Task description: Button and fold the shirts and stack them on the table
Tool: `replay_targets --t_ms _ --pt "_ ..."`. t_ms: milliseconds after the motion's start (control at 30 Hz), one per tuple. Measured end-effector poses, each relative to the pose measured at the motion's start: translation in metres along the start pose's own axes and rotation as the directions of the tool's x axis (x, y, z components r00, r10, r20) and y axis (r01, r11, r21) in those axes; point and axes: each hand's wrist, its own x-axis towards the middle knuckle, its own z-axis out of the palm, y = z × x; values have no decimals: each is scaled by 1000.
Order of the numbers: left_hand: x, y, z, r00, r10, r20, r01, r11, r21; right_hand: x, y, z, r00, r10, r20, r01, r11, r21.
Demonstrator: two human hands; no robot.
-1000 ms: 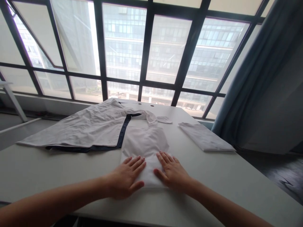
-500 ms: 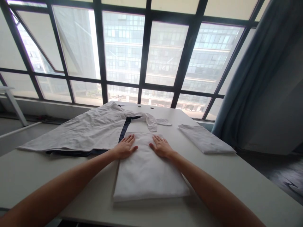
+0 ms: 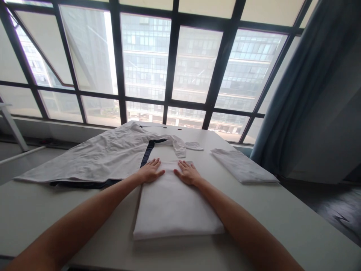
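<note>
A folded white cloth [image 3: 175, 210] lies flat on the table in front of me, roughly rectangular. My left hand [image 3: 150, 171] rests palm down on its far left part, fingers extended. On the far right part lies my right hand [image 3: 186, 173], also flat, its fingers stretched forward. Neither hand grips anything. Beyond and to the left, a white garment [image 3: 98, 154] is spread out with creases. Dark navy trim [image 3: 147, 152] runs along its edge near my left hand, and a white sleeve-like part [image 3: 179, 146] reaches to the right.
Another folded white cloth [image 3: 245, 165] sits toward the right edge of the white table [image 3: 267, 226]. A small white strip of fabric [image 3: 194, 146] lies farther back. Dark-framed windows [image 3: 194, 64] stand behind the table, and a blue-grey curtain [image 3: 287, 94] hangs at the right.
My right hand has slid slightly left across the folded cloth. My left hand stays nearly in place, and the view has shifted a little.
</note>
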Motion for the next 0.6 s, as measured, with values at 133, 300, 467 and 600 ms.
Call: replay_targets --t_ms 133,300,467,600 --pt "-4 -10 -9 993 -115 39 115 993 11 0 20 -2 991 134 20 -135 991 12" --pt "-19 4 -16 995 -95 -37 98 991 86 -4 27 2 969 241 -59 -239 970 32" --pt "-39 16 -10 985 174 15 -174 985 10 -21 27 -6 928 326 -183 -328 945 18" --pt "-46 32 -6 995 99 13 -100 995 30 -34 25 -32 902 426 -67 -427 904 13"
